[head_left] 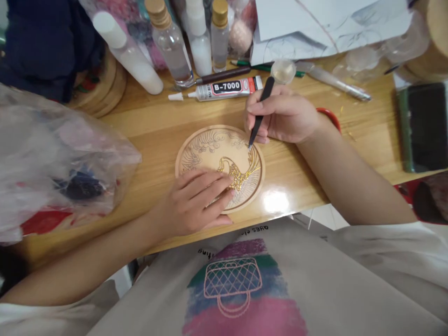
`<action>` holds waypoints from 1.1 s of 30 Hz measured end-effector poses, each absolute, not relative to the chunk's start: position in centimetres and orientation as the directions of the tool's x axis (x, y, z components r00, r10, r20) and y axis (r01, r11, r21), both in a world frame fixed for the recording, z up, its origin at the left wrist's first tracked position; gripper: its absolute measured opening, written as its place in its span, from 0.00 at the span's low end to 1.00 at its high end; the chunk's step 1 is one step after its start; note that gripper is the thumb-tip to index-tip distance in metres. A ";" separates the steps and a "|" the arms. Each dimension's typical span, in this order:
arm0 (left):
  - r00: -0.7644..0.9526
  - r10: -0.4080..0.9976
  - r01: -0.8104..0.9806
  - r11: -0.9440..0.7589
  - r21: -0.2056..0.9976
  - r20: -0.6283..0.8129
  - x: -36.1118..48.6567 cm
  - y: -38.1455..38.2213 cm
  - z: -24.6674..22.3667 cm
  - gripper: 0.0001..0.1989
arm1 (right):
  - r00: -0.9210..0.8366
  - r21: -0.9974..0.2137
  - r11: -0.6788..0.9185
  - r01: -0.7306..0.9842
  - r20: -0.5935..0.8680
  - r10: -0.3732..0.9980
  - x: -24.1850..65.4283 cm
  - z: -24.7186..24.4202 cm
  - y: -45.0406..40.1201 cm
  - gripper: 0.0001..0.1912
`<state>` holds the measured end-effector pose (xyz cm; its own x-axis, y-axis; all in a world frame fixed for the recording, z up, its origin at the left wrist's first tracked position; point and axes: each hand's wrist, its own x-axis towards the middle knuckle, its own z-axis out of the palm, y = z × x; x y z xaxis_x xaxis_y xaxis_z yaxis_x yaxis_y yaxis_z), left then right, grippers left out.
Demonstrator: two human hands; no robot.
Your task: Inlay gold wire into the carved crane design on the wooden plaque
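A round wooden plaque [217,151] lies on the table, with fine dark line drawing and a raised gold figure [239,178] at its centre right. My left hand [201,200] rests flat over the plaque's lower left part, fingers spread, fingertips near the gold figure. In my right hand [280,114], above the plaque's upper right edge, black tweezers [262,109] are gripped between thumb and fingers. Their tip points down at the plaque beside the upper end of the gold lines. Whether anything is between the tips is too small to tell.
Behind the plaque lie a B-7000 glue tube [227,88], a dark pen-like tool [224,74] and a small round dish [283,71]. Bottles [173,51] stand behind them. A plastic bag [70,163] is at left; a phone [425,126] and red ring-shaped handle [329,117] are at right.
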<state>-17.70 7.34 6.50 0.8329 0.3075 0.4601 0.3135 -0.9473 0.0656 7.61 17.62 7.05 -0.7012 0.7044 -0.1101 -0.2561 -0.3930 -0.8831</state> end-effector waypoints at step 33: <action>0.834 0.308 0.291 -0.951 0.109 0.457 -17.8 7.3 6.7 0.11 | -0.676 -0.914 -0.332 -0.232 -0.094 0.731 7.7 7.2 17.7 0.11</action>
